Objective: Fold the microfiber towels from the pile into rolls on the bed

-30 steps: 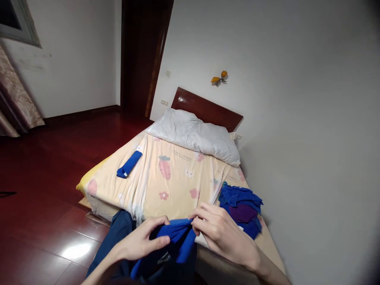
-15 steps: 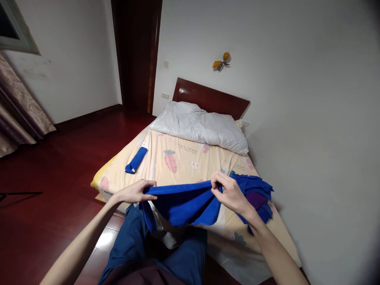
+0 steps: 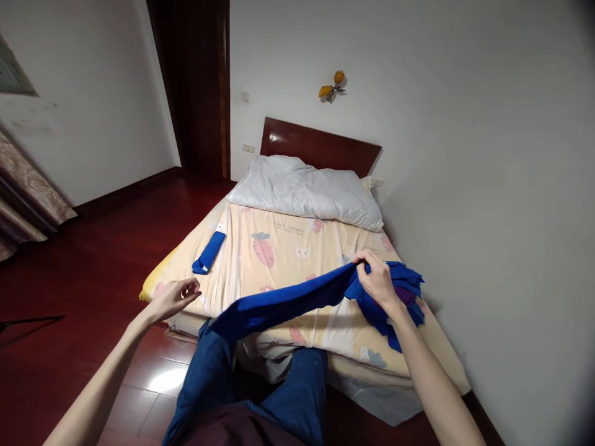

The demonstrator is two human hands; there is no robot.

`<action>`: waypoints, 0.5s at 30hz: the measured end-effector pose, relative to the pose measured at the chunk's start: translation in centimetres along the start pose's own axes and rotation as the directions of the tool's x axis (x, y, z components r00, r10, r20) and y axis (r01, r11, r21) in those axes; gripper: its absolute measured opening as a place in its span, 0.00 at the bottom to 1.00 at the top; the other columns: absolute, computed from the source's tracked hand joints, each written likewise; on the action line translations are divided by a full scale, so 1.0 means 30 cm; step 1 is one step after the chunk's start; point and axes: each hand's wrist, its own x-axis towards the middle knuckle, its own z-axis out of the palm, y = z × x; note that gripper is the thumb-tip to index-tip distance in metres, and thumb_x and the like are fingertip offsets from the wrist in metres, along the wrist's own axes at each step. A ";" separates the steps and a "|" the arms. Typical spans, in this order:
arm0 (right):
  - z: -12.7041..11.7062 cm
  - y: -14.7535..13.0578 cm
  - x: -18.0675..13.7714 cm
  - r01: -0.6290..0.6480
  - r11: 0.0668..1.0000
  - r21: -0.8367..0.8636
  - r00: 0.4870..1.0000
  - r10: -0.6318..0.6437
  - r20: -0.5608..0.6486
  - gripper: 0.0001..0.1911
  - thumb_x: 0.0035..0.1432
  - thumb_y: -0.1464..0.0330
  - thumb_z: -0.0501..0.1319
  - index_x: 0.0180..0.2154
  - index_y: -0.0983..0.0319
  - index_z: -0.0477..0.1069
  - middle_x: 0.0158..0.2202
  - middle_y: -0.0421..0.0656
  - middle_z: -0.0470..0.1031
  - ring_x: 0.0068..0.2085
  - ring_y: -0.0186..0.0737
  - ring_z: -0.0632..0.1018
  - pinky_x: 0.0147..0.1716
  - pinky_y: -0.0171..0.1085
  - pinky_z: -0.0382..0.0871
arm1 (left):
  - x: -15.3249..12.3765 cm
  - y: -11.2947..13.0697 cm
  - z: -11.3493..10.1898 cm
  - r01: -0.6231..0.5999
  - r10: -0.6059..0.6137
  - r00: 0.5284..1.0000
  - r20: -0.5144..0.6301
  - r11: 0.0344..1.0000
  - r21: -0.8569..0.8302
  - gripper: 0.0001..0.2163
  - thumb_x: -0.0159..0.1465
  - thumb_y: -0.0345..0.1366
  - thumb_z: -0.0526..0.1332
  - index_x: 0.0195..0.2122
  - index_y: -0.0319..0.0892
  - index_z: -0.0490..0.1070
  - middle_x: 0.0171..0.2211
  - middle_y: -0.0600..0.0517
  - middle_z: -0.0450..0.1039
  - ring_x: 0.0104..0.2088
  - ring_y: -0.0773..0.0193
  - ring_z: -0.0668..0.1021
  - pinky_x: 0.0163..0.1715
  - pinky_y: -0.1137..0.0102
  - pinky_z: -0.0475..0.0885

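Observation:
A long blue cloth stretches across the near end of the bed, its top edge sagging from right to left. My right hand pinches its right end. The cloth's left end hangs loose by my left knee. My left hand is away from it to the left, fingers loosely curled and holding nothing. Beyond that hand, a folded blue cloth with a small white tag lies on the bed. Partly behind my right hand and forearm is a crumpled pile of blue cloths with a dark purple piece in it.
The bed has a pale yellow patterned sheet. A grey-white quilt lies against the dark wooden headboard. A wall runs along the right, and dark red flooring along the left. My legs stand at the bed's near edge.
My left hand has let go of the cloth's left end and moved left. My right hand has shifted right and up, drawing the cloth out longer. The camera view has turned slightly right.

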 end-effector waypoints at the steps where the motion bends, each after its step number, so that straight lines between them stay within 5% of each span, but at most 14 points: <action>1: 0.003 0.001 -0.003 -0.004 1.000 -0.001 1.000 0.004 0.004 0.11 0.57 0.77 0.51 0.32 0.58 0.68 0.31 0.41 0.72 0.36 0.41 0.75 0.40 0.38 0.67 | 0.007 0.019 0.011 0.000 -0.001 1.000 -0.030 1.000 -0.009 0.16 0.64 0.50 0.56 0.30 0.42 0.66 0.24 0.56 0.67 0.26 0.68 0.68 0.28 0.74 0.62; 4: 0.020 -0.019 -0.005 0.001 1.000 -0.011 0.999 -0.001 0.051 0.11 0.56 0.77 0.52 0.30 0.58 0.69 0.30 0.41 0.71 0.34 0.40 0.74 0.37 0.37 0.66 | 0.043 0.110 0.105 -0.056 0.051 0.998 -0.048 0.991 -0.119 0.15 0.66 0.49 0.55 0.38 0.41 0.69 0.32 0.51 0.73 0.32 0.64 0.74 0.32 0.72 0.67; 10: 0.022 -0.114 0.003 0.077 0.997 -0.002 0.981 -0.075 0.178 0.13 0.57 0.78 0.51 0.32 0.58 0.71 0.32 0.42 0.74 0.34 0.39 0.75 0.38 0.37 0.68 | 0.175 0.363 0.475 -0.331 0.383 0.915 0.129 0.893 -0.305 0.24 0.66 0.48 0.58 0.60 0.43 0.63 0.58 0.40 0.66 0.56 0.53 0.72 0.53 0.61 0.69; 12: -0.001 -0.142 0.000 0.094 0.995 0.029 0.973 -0.098 0.207 0.13 0.58 0.76 0.52 0.32 0.57 0.73 0.32 0.41 0.75 0.35 0.40 0.76 0.39 0.37 0.68 | 0.229 0.430 0.583 -0.391 0.458 0.872 0.172 0.864 -0.317 0.27 0.65 0.47 0.59 0.62 0.42 0.60 0.59 0.38 0.65 0.58 0.51 0.71 0.56 0.59 0.67; 15: -0.046 -0.158 -0.017 0.071 0.996 0.053 0.976 -0.080 0.204 0.12 0.58 0.75 0.54 0.32 0.57 0.74 0.32 0.41 0.76 0.34 0.40 0.77 0.39 0.38 0.69 | 0.287 0.468 0.700 -0.422 0.501 0.798 0.336 0.862 -0.282 0.18 0.64 0.41 0.60 0.53 0.41 0.68 0.49 0.41 0.74 0.48 0.52 0.77 0.48 0.62 0.71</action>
